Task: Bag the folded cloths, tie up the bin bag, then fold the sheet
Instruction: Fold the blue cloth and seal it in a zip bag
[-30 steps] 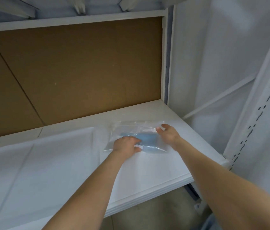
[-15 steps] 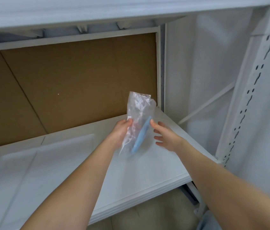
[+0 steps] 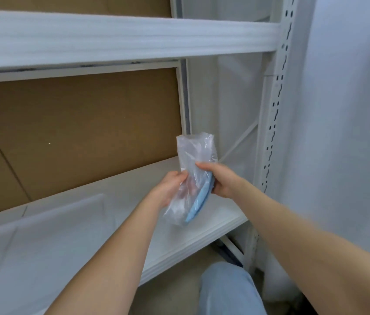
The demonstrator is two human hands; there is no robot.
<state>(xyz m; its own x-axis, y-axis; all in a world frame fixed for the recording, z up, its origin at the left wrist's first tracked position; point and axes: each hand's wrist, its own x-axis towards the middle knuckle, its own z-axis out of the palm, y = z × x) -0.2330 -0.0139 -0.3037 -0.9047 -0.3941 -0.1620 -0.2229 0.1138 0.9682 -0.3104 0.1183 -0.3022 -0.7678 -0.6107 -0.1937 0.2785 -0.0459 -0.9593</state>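
Observation:
A clear plastic bag [image 3: 193,155] stands upright in the air above the white shelf [image 3: 134,192], between both hands. Inside it a folded blue cloth [image 3: 198,204] shows edge-on along the lower right side. My left hand [image 3: 168,189] grips the bag's left side. My right hand [image 3: 219,178] holds the right side, thumb on the front and fingers curled behind the cloth. The bag's open top is crumpled and points up. A white sheet [image 3: 43,235] lies spread flat on the shelf at the left.
A brown cardboard back panel [image 3: 77,133] closes the shelf bay. A foam-wrapped upper shelf beam [image 3: 122,37] crosses overhead. A perforated white upright [image 3: 274,110] stands at the right, with a white wall beyond it. My knee in light jeans [image 3: 227,289] is below the shelf edge.
The bag with the cloth was lifted off the shelf and turned upright. My right hand, open beside it half a second ago, now grips its right side. The view has pulled back.

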